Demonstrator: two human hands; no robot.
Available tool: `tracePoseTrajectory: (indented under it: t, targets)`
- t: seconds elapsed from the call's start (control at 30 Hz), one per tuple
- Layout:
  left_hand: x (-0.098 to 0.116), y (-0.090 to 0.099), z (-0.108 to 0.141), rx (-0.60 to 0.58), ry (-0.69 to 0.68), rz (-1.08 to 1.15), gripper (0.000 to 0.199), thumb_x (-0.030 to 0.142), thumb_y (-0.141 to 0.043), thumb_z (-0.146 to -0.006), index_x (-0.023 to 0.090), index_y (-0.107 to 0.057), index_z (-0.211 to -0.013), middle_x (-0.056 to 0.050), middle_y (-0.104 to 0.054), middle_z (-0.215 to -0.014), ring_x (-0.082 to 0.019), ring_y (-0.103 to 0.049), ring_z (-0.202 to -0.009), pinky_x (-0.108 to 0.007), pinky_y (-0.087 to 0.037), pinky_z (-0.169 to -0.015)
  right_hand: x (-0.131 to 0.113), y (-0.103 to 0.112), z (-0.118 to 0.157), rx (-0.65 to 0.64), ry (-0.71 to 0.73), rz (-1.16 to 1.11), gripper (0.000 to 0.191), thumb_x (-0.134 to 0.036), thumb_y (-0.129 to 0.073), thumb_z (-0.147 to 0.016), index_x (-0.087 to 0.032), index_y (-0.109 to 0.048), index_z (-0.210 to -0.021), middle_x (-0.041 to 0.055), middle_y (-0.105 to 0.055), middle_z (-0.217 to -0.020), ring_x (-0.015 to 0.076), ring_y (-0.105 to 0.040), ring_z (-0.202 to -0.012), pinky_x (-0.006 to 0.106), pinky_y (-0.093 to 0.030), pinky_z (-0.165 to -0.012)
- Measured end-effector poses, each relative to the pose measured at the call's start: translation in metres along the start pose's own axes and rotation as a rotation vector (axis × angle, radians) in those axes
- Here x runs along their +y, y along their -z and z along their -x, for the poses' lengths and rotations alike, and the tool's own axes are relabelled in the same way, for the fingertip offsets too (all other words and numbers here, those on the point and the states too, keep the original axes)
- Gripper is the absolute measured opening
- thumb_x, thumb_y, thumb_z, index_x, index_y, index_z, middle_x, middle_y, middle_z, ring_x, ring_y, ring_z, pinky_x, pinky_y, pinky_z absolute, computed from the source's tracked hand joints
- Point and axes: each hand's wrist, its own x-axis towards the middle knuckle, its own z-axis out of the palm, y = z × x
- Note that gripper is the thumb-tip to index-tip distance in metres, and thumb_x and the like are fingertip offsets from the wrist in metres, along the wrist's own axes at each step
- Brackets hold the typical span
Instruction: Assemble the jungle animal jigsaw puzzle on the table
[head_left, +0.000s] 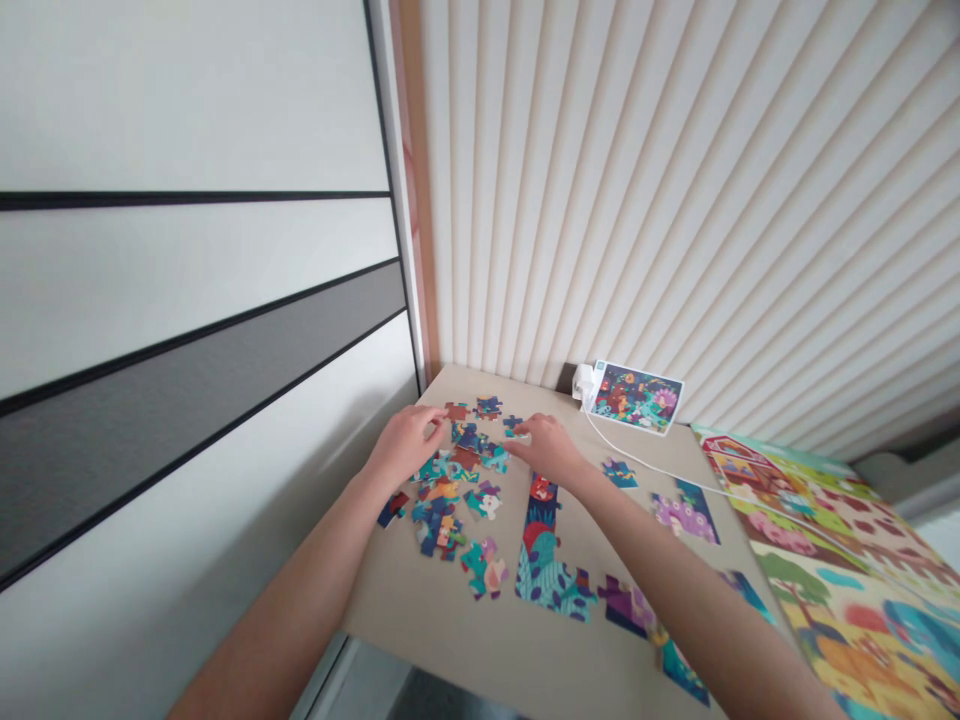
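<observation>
My left hand (pixel 409 443) hovers at the left edge of a loose pile of jigsaw pieces (pixel 439 515), thumb and fingers apart. Its fingertips are by a reddish-brown piece (pixel 457 411). Across the pile, my right hand (pixel 549 447) has its thumb and forefinger slightly spread beside a small blue piece (pixel 512 424); I see nothing held. Below the right wrist lies a joined strip of puzzle (pixel 538 540), an L-shaped corner with teal leaves and a red figure. A purple piece (pixel 626 606) lies to its right, partly near my forearm.
A puzzle picture card (pixel 637 397) leans at the back beside a white charger (pixel 583 382), whose cable (pixel 660 468) crosses the table (pixel 427 625). Joined purple pieces (pixel 684 515) lie right of my forearm. A colourful farm-picture mat (pixel 817 540) covers the right side. A white cabinet (pixel 187 100) borders the left.
</observation>
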Motion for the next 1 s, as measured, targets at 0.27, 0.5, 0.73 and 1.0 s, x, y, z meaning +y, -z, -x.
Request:
tracePoseTrajectory:
  t: [0.27, 0.5, 0.73, 1.0]
  targets:
    - [0.023, -0.026, -0.002, -0.157, -0.039, 0.013, 0.04, 0.048, -0.071, -0.089, 0.021, -0.073, -0.12, -0.012, -0.072, -0.114, -0.03, -0.068, -0.109, -0.04, -0.053, -0.096, -0.014, -0.011, 0.02, -0.082, 0.087, 0.064, 0.047, -0.053, -0.074, -0.084, -0.023, -0.073, -0.121, 0.012, -0.07, -0.12, 0.0299, -0.064, -0.112, 0.037, -0.046, -0.097]
    - [0.012, -0.029, -0.005, -0.192, 0.028, 0.197, 0.036, 0.032, -0.066, -0.092, 0.02, -0.071, -0.126, -0.011, -0.074, -0.118, -0.027, -0.07, -0.107, -0.038, -0.054, -0.096, -0.002, -0.002, 0.008, -0.012, -0.001, 0.037, 0.046, -0.046, -0.073, -0.087, -0.016, -0.07, -0.122, 0.0147, -0.069, -0.12, 0.0287, -0.063, -0.112, 0.037, -0.045, -0.099]
    - [-0.002, -0.014, -0.007, -0.064, 0.098, 0.21, 0.036, 0.018, -0.046, -0.099, 0.021, -0.068, -0.128, -0.007, -0.076, -0.116, -0.021, -0.073, -0.106, -0.033, -0.055, -0.096, -0.018, -0.006, -0.009, -0.002, 0.158, 0.002, 0.055, -0.049, -0.069, -0.091, -0.026, -0.061, -0.141, 0.0111, -0.064, -0.137, 0.0299, -0.056, -0.128, 0.041, -0.038, -0.108]
    - [-0.01, -0.013, -0.003, -0.035, 0.107, 0.069, 0.03, 0.019, -0.047, -0.1, 0.019, -0.071, -0.117, -0.01, -0.076, -0.115, -0.026, -0.071, -0.107, -0.039, -0.053, -0.099, -0.04, -0.032, -0.015, -0.009, 0.306, 0.029, 0.049, -0.05, -0.072, -0.089, -0.022, -0.065, -0.129, 0.0112, -0.07, -0.126, 0.0312, -0.06, -0.121, 0.043, -0.042, -0.101]
